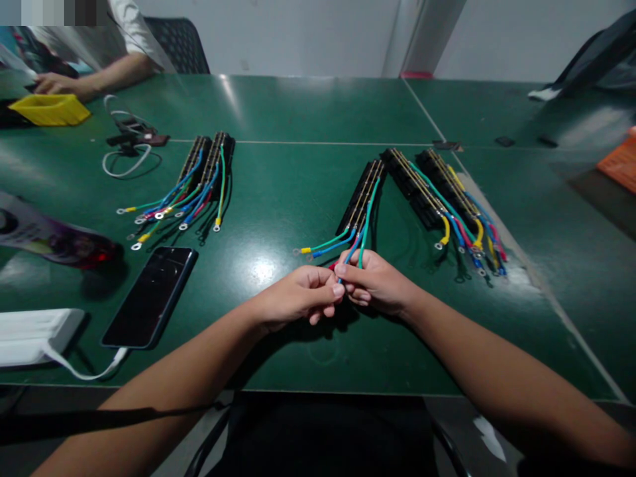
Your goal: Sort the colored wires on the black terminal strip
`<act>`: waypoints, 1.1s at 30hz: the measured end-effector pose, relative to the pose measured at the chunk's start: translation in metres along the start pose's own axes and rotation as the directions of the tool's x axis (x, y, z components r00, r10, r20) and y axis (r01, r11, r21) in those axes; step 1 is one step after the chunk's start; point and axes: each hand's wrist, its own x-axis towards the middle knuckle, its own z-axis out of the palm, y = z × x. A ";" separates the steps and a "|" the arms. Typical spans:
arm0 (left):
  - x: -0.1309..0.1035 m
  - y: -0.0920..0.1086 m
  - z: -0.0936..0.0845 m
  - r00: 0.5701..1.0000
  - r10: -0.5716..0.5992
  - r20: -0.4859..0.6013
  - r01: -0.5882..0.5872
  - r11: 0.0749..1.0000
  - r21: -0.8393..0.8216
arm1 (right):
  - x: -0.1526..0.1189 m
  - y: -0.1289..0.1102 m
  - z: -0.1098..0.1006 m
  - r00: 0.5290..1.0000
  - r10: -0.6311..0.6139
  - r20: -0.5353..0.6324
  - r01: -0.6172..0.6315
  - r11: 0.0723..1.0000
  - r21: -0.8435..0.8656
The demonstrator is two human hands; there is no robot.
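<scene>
Bare hands (380, 281) & forearms (199, 364), blk clothing (328, 437)

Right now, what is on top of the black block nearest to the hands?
Gold-coloured strips run along the black block, with a green wire beside them. The underside, facing the table, cannot be seen. The left hand and right hand hide some wire ends.

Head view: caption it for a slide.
Left hand and right hand meet at wires of one black strip, similar strips lying either side.
</scene>
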 end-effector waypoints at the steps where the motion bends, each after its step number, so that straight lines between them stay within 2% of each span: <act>1: 0.000 0.000 0.000 1.000 0.006 -0.009 -0.006 1.000 0.021 | 0.000 0.000 0.000 1.000 -0.001 -0.004 0.001 1.000 0.009; 4: 0.000 0.002 0.000 1.000 0.004 -0.022 -0.003 0.999 0.048 | 0.000 0.000 0.000 1.000 0.000 -0.005 0.001 1.000 0.023; 10: 0.000 0.000 0.000 1.000 -0.019 0.017 0.019 0.999 -0.044 | 0.000 0.000 0.000 1.000 0.001 0.008 -0.001 1.000 0.006; 28: 0.000 0.003 -0.001 0.999 -0.019 0.027 0.020 1.000 -0.024 | 0.000 -0.001 0.001 1.000 0.010 -0.003 -0.010 1.000 0.028; 33: 0.000 0.002 -0.001 0.999 -0.037 0.023 0.038 0.997 -0.067 | -0.001 -0.001 0.001 1.000 0.011 0.005 -0.011 1.000 0.011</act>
